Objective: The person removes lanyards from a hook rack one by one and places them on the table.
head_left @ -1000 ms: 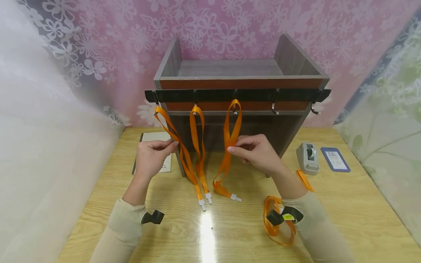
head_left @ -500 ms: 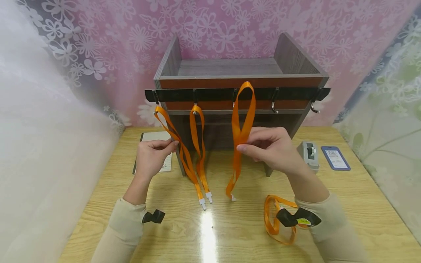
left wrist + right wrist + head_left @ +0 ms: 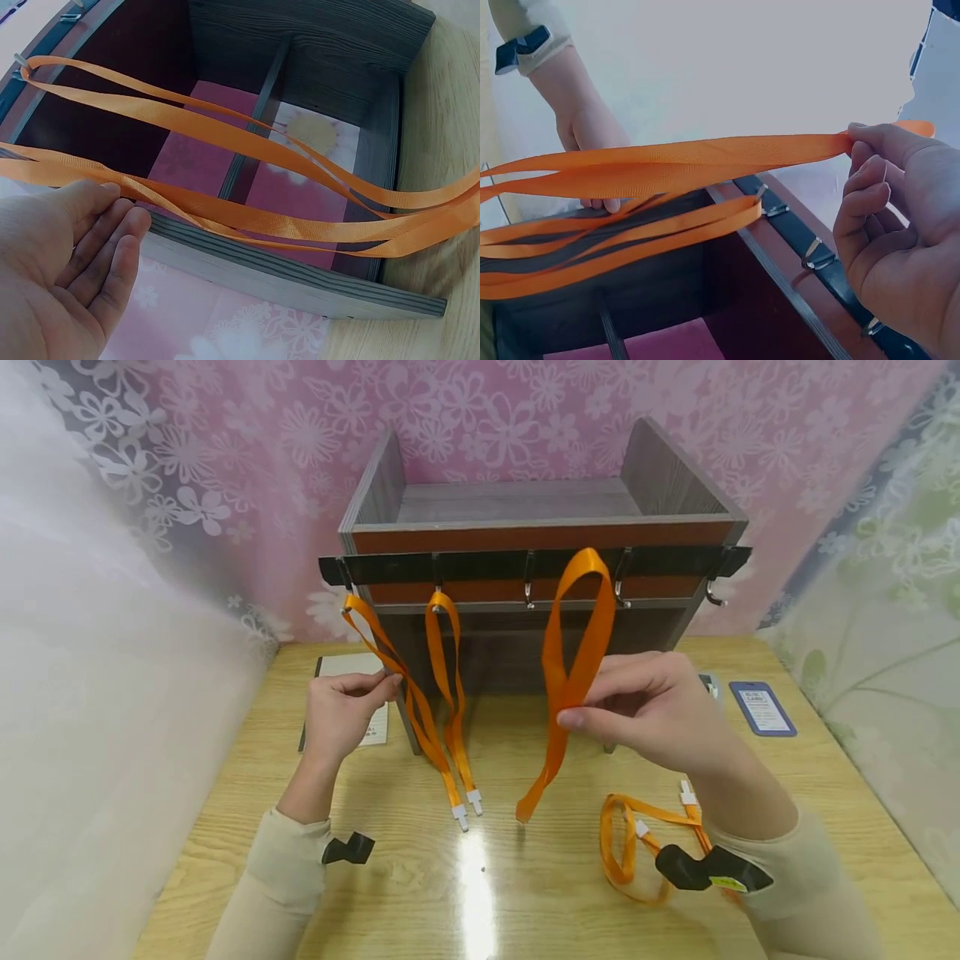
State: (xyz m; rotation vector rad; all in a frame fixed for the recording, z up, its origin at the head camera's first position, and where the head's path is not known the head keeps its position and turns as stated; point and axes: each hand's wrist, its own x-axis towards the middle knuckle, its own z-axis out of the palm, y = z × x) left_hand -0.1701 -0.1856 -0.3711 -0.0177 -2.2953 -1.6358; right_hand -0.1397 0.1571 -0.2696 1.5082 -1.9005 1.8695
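Note:
In the head view, two orange lanyards hang at the left of a black hook rail (image 3: 480,565). My left hand (image 3: 341,714) pinches the strap of the leftmost lanyard (image 3: 426,720), whose loop is over the first hook. The second lanyard (image 3: 435,652) hangs untouched beside it; both end in white clips. My right hand (image 3: 652,714) pinches another orange lanyard (image 3: 570,689) between thumb and forefinger, its loop standing up in front of the rail and off the hooks. The middle hook (image 3: 529,597) is bare. In the right wrist view, this lanyard's strap (image 3: 727,161) stretches left from the fingertips.
The rail runs across a grey wooden shelf unit (image 3: 517,510). More orange lanyards (image 3: 609,835) lie on the table below my right forearm. A blue card holder (image 3: 763,708) lies at right, with a tape dispenser (image 3: 709,683) partly hidden by my hand. A notebook (image 3: 348,664) lies behind my left hand.
The right hand has lifted its lanyard off the middle hook and drawn it right and toward me, its lower end rising from the table. The left hand has kept its pinch on the leftmost lanyard.

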